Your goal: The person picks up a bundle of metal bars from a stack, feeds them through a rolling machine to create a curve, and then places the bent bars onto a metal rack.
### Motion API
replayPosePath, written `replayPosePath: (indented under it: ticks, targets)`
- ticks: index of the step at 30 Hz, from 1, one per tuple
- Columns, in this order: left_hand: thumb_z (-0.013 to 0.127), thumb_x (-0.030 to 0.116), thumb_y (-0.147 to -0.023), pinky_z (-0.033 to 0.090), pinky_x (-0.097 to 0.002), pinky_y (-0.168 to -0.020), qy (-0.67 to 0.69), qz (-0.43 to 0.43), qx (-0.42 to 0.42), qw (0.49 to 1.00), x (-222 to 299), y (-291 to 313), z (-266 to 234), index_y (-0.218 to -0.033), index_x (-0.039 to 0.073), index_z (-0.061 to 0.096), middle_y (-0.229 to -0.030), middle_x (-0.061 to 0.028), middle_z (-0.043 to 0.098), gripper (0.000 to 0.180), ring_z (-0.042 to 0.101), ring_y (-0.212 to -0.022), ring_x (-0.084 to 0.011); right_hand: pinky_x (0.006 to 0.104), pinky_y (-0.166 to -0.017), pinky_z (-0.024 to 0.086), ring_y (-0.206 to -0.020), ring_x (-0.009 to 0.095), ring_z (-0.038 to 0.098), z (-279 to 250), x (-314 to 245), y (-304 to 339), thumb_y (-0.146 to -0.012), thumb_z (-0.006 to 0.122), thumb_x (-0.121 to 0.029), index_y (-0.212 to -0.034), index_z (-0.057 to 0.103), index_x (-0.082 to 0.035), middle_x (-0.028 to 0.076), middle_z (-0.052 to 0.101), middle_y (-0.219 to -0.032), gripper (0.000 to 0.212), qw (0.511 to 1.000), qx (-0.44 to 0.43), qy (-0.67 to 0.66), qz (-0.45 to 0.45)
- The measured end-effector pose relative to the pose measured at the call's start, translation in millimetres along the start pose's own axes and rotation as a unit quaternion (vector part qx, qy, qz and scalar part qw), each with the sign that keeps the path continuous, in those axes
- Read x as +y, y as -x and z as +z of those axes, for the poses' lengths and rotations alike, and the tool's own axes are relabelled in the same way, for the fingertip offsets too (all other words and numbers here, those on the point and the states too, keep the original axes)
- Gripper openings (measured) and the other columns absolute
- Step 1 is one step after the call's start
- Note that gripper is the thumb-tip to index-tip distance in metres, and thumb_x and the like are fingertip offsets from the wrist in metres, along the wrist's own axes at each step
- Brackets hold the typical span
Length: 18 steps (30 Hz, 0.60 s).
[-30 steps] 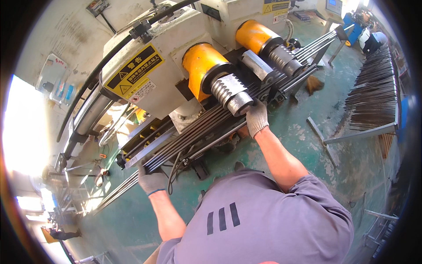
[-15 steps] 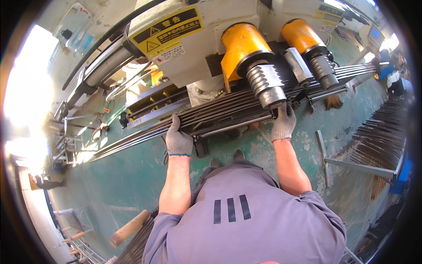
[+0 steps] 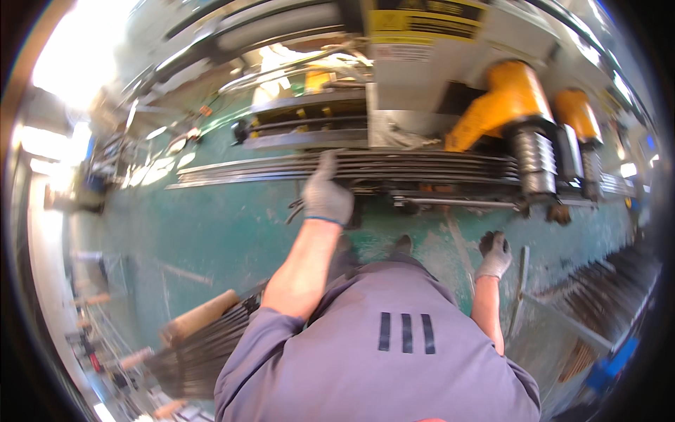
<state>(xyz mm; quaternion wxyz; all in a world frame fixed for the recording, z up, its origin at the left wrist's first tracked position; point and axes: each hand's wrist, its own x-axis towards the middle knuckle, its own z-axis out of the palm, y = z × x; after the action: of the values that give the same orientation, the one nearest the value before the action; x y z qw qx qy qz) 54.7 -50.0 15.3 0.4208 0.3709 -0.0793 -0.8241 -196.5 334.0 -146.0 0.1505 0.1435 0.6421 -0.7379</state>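
A bundle of long thin metal rods (image 3: 242, 170) lies crosswise in front of the machine. My left hand (image 3: 328, 199), in a pale knit glove with a blue cuff edge, is at the near side of the bundle. Its thumb lies over the rods, while the fingers curl beneath, partly hidden. My right hand (image 3: 494, 257), gloved too, hangs apart from the machine over the floor. Its fingers are curled in, darkened at the tips, and nothing shows in them. Beyond it stands a ribbed steel roller (image 3: 536, 165) below an orange housing (image 3: 517, 95).
A second orange housing (image 3: 576, 116) sits at the right. Dark rods (image 3: 608, 288) rest on a metal frame (image 3: 566, 316) at right. More rods (image 3: 204, 352) and a wooden roller (image 3: 200, 318) lie at lower left. A black bracket (image 3: 356, 211) hangs below the bundle.
My right hand has left the end of the ribbed roller and come back toward my body, down and right. My left hand stays at the rods. The whole view has turned leftward.
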Motion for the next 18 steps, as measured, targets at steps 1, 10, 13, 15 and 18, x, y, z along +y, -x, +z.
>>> replayPosePath:
  ticks: [1, 10, 13, 15, 18]
  targets:
    - [0.070, 0.021, -0.105, 0.050, -0.0486, -0.113, 0.024, -0.021, -0.058, 0.998, -1, -3, -9, -0.132, 0.008, 0.067, -0.127, -0.0102, 0.072, 0.030, 0.066, -0.120, -0.0298, 0.0326, -0.064, 0.055, -0.074, 0.019, 0.070, 13, 5, 6, -0.105, 0.071, -0.031, -0.110, 0.071, -0.007, 0.008, 0.076, -0.093, 0.024, 1.000, -0.003, 0.010, 0.014]
    - [0.050, 0.041, -0.113, 0.047, -0.0548, -0.116, 0.046, 0.087, -0.020, 0.995, 214, -38, -123, -0.122, 0.004, 0.066, -0.127, -0.0189, 0.070, 0.042, 0.065, -0.123, -0.0378, 0.0310, -0.058, 0.050, -0.069, 0.018, 0.067, 49, 82, 99, -0.105, 0.071, -0.030, -0.107, 0.069, -0.007, 0.004, 0.072, -0.086, 0.023, 0.991, -0.024, 0.117, 0.056]
    - [0.048, 0.047, -0.113, 0.049, -0.0572, -0.113, 0.028, 0.175, 0.005, 0.984, 320, -61, -195, -0.123, 0.005, 0.065, -0.121, -0.0169, 0.071, 0.047, 0.066, -0.117, -0.0383, 0.0330, -0.051, 0.044, -0.061, 0.019, 0.062, 12, 124, 109, -0.106, 0.067, -0.027, -0.103, 0.067, -0.006, 0.005, 0.069, -0.081, 0.022, 0.983, 0.006, 0.148, 0.110]
    - [0.051, 0.050, -0.112, 0.049, -0.0561, -0.110, 0.019, 0.195, 0.071, 0.978, 385, -75, -236, -0.136, 0.005, 0.059, -0.131, -0.0146, 0.066, 0.052, 0.063, -0.123, -0.0343, 0.0343, -0.048, 0.042, -0.058, 0.019, 0.060, -4, 137, 116, -0.107, 0.066, -0.027, -0.101, 0.067, -0.006, 0.005, 0.067, -0.079, 0.022, 0.975, 0.031, 0.168, 0.141]
    - [0.054, 0.048, -0.111, 0.056, -0.0547, -0.102, -0.038, 0.279, 0.170, 0.944, 434, -80, -241, -0.149, -0.001, 0.042, -0.143, -0.0193, 0.056, 0.063, 0.064, -0.122, -0.0369, 0.0358, -0.048, 0.042, -0.057, 0.020, 0.060, -27, 140, 131, -0.106, 0.067, -0.030, -0.101, 0.067, -0.006, 0.004, 0.067, -0.077, 0.024, 0.962, 0.086, 0.195, 0.169]
